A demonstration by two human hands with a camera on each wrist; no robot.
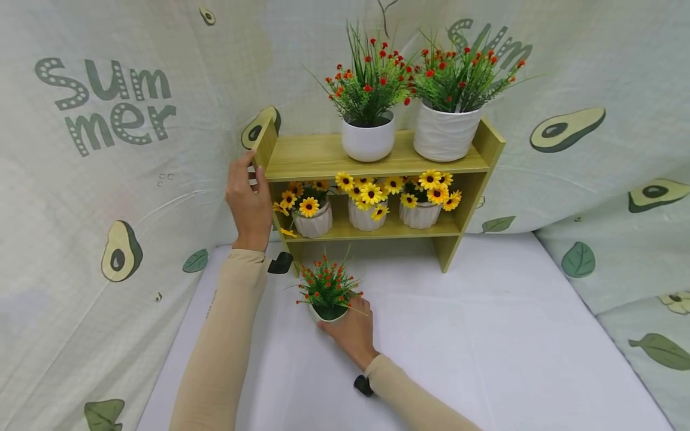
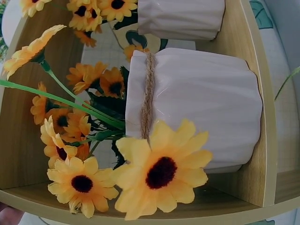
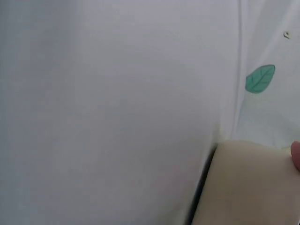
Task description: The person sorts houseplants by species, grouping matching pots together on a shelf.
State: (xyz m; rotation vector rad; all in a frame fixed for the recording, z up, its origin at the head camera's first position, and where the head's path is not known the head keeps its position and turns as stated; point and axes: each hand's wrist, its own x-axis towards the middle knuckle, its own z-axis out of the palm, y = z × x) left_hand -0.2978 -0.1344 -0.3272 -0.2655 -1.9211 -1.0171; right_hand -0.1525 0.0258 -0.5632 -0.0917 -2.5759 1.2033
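Note:
My right hand (image 1: 353, 329) grips a small pale pot of red flowers (image 1: 327, 287) low over the white table, in front of the shelf's left end. In the right wrist view the pot's smooth pale side (image 3: 248, 187) fills the lower right corner, with a fingertip (image 3: 295, 154) at the frame's edge. Whether its base touches the table I cannot tell. My left hand (image 1: 250, 203) touches the outer side of the wooden shelf (image 1: 312, 154) at its left panel. Beside that panel, in the left wrist view, stands a white ribbed pot (image 2: 201, 103) with yellow sunflowers and a twine band.
Two larger white pots (image 1: 368, 140) with red flowers and grass stand on the shelf's top. Sunflower pots (image 1: 419, 215) line the level below. A printed cloth (image 1: 205, 84) hangs behind, and the white table (image 1: 474, 335) spreads in front.

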